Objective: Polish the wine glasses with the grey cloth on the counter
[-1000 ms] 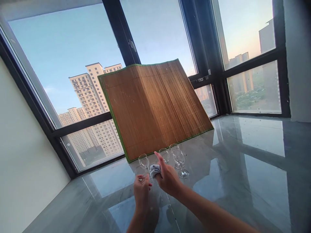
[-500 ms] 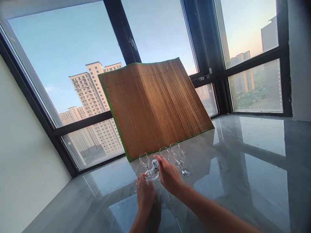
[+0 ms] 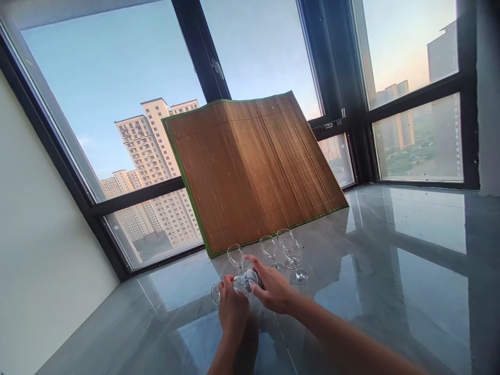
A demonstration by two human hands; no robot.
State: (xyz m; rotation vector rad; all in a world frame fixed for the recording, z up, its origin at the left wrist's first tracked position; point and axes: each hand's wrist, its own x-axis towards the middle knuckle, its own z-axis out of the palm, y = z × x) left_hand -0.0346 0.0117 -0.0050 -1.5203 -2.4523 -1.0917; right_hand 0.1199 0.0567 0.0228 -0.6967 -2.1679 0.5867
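Note:
My left hand (image 3: 233,307) is closed around a clear wine glass (image 3: 230,286) held on its side, its foot pointing left. My right hand (image 3: 273,289) pinches a small grey cloth (image 3: 253,276) that is pushed into the glass's bowl. Both hands hover just above a glossy grey floor (image 3: 390,291). Close behind them stand several more wine glasses upright: one (image 3: 235,256) on the left, one (image 3: 268,248) in the middle, and two (image 3: 292,254) on the right.
A brown bamboo mat with green edging (image 3: 253,166) leans against the window frame behind the glasses. Tall windows (image 3: 117,78) with dark frames wrap the corner and show high-rise buildings. A pale wall (image 3: 35,271) runs along the left.
The glass in my left hand has turned from upright to lying on its side. My right hand has moved the cloth from beside the rim into the bowl.

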